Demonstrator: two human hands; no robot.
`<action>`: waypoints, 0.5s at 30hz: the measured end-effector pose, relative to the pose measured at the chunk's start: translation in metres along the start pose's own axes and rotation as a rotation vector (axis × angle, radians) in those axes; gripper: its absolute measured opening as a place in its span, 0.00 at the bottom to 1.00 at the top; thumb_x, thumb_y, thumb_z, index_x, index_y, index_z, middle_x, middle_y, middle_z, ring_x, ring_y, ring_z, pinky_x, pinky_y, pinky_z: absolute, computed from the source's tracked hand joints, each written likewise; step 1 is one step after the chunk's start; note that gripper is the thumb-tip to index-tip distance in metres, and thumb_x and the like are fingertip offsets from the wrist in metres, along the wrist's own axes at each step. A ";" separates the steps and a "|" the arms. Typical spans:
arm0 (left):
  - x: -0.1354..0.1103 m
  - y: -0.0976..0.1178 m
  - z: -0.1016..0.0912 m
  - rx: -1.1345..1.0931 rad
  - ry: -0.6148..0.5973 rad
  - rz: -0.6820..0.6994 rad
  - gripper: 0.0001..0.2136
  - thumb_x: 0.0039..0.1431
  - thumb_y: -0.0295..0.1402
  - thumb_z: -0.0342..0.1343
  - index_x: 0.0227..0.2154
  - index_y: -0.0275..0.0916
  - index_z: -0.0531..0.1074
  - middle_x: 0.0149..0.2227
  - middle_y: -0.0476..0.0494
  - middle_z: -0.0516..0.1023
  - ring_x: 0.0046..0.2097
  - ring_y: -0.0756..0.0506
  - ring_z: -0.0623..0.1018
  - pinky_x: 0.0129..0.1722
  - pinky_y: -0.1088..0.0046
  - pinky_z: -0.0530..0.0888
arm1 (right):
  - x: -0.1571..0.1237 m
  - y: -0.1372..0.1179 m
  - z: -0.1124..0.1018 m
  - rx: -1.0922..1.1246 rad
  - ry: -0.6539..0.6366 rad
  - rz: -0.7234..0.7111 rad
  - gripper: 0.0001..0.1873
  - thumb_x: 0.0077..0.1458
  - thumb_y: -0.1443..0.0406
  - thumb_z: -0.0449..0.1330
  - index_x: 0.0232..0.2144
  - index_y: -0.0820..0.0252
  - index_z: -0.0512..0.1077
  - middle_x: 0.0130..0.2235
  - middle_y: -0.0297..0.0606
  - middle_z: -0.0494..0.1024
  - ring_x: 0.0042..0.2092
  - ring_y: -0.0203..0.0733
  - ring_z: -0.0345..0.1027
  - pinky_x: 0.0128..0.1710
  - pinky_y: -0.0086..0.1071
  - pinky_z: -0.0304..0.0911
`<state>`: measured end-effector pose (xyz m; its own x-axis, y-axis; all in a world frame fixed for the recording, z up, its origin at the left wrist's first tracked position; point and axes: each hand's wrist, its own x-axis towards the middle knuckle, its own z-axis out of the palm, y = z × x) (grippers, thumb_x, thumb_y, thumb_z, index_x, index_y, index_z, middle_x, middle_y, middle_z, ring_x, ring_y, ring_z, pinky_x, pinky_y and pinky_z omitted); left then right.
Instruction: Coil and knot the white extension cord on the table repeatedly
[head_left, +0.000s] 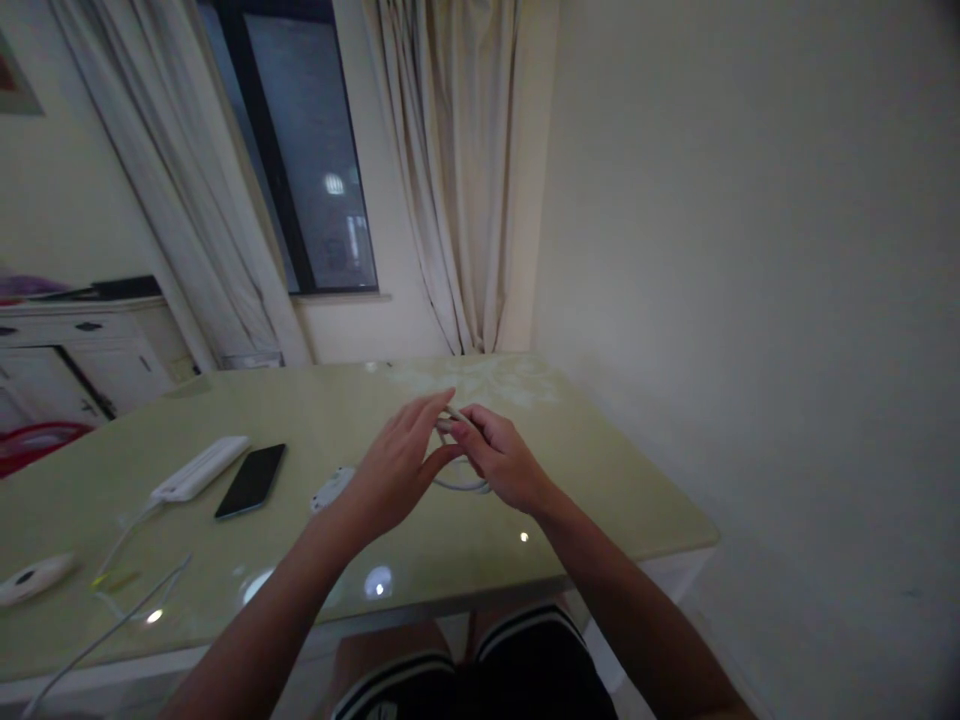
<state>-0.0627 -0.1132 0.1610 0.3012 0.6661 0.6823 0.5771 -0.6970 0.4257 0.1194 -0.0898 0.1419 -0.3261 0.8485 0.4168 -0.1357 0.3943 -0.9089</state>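
A white cable point(461, 487) is looped into a small coil above the middle of the table. My right hand point(499, 455) pinches the coil's upper strands between thumb and fingers. Against the coil's left side is my left hand point(401, 460), its fingers straight and together, its thumb lower and apart, with the cable between them. The lower part of the loop hangs beneath both hands. A white piece with small dark marks point(330, 490) lies partly hidden behind my left wrist; its kind is unclear.
On the glossy green table point(600, 480), a black phone point(251, 481) lies beside a long white device point(201, 470) with a white cord point(124, 540). Farther left is a white rounded object point(36, 578). A wall point(750, 300) borders the table's right side; curtains point(465, 180) hang behind.
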 end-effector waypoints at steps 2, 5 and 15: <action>0.005 -0.007 0.006 0.073 -0.037 -0.006 0.15 0.66 0.40 0.55 0.52 0.41 0.73 0.49 0.39 0.78 0.51 0.40 0.77 0.53 0.61 0.72 | 0.000 -0.004 0.001 0.056 -0.016 -0.016 0.17 0.62 0.50 0.62 0.38 0.59 0.72 0.21 0.25 0.62 0.22 0.30 0.52 0.21 0.24 0.49; 0.002 -0.013 0.012 0.067 -0.031 -0.109 0.12 0.69 0.43 0.51 0.38 0.41 0.72 0.33 0.46 0.77 0.35 0.45 0.76 0.36 0.70 0.70 | -0.003 -0.003 0.001 0.160 -0.023 -0.040 0.18 0.61 0.52 0.63 0.45 0.57 0.69 0.22 0.24 0.65 0.24 0.32 0.58 0.25 0.25 0.57; 0.002 -0.033 0.022 -0.699 0.455 -0.543 0.18 0.60 0.49 0.61 0.27 0.39 0.67 0.19 0.57 0.59 0.19 0.54 0.57 0.18 0.79 0.54 | -0.002 0.027 0.000 0.179 -0.086 0.050 0.17 0.54 0.59 0.68 0.44 0.61 0.74 0.26 0.29 0.73 0.27 0.33 0.66 0.31 0.28 0.62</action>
<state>-0.0645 -0.0826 0.1350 -0.2759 0.8777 0.3918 -0.0704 -0.4249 0.9025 0.1168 -0.0809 0.1169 -0.4143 0.8291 0.3754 -0.2788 0.2770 -0.9195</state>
